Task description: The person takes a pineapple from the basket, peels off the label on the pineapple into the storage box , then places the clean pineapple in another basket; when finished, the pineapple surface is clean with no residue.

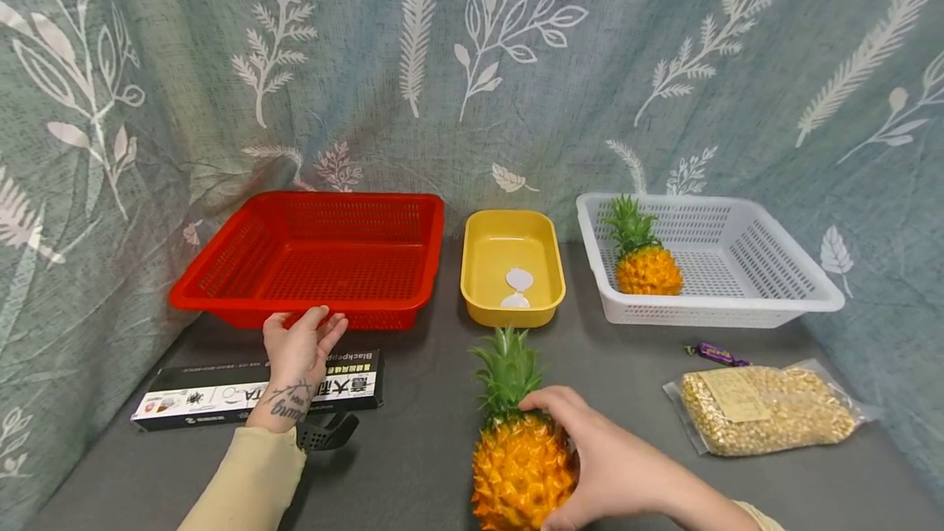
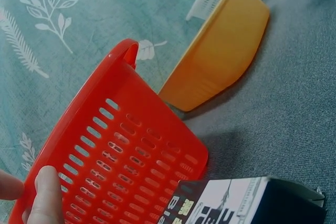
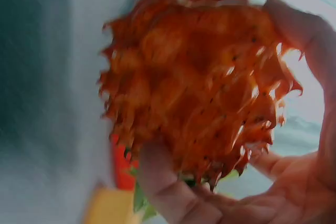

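Observation:
A pineapple (image 1: 519, 469) with a green leafy crown stands upright at the near middle of the table. My right hand (image 1: 615, 461) grips it from the right side, thumb low and fingers near the crown's base. The right wrist view has its spiky orange body (image 3: 194, 82) between thumb and fingers. My left hand (image 1: 298, 351) is at the front of a red basket (image 1: 383, 306), above a long black-and-white box (image 1: 221, 396). Its fingers (image 2: 47, 195) are loosely bent by the basket's rim; whether they touch it I cannot tell.
A yellow bin (image 1: 479, 314) with two white round pieces stands between the red basket and a white basket (image 1: 708, 310). Another pineapple (image 1: 649, 271) lies in the white basket. In front are a purple-wrapped candy (image 1: 719, 354) and a bag of yellow kernels (image 1: 767, 412).

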Demonstrator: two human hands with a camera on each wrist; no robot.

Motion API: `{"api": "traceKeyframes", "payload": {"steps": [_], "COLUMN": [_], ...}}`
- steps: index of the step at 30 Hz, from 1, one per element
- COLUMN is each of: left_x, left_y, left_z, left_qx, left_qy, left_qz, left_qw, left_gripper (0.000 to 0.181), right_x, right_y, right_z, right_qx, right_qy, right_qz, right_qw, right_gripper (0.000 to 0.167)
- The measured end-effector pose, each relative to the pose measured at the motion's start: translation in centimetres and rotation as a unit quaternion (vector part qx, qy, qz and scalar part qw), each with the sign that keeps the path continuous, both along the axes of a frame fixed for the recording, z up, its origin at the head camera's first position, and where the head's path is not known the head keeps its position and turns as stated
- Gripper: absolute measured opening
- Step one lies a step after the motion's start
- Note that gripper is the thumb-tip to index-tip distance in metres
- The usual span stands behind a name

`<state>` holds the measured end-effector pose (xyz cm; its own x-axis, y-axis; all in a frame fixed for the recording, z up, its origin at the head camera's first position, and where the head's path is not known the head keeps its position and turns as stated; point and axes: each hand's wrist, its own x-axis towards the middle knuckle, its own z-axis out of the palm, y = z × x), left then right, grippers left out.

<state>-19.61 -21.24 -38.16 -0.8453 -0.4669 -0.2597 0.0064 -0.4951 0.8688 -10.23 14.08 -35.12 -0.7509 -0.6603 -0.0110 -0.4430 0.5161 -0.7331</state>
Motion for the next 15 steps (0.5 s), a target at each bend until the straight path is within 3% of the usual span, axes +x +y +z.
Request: {"api": "traceKeyframes", "payload": {"steps": [4,8,12,15], "left_x": [0.0,0.1,0.0,-0.2], "left_y": [0.1,-0.4,-0.6,-0.4], "left_z": [0.0,0.1,0.0,-0.1], "left_qx": [-0.003,0.001,0.002,0.001], "left_qy": [0.001,-0.004,-0.007,-0.011], "left_qz": [-0.007,-0.001,-0.002,-0.012], "left_qw": [1.0,1.0,1.0,0.9999], "left_gripper": [0.045,0.049,0.053,0.056], "right_x": [-0.9,-3.9,-7.7,-10.5], "right_y": [1.2,3.0,6.0,9.0], "right_z": [3.6,7.5,11.1,13.2], "right_qx": [-0.011,-0.017,0.012,0.058], "right_qy": [0.053,0.109,0.163,0.175], "right_qz": [-0.029,-0.091,-0.178,-0.243], "right_qw": [0.9981,0.9897,0.9703,0.9523], "right_gripper": [0.092,0.095,0.099,0.103]}}
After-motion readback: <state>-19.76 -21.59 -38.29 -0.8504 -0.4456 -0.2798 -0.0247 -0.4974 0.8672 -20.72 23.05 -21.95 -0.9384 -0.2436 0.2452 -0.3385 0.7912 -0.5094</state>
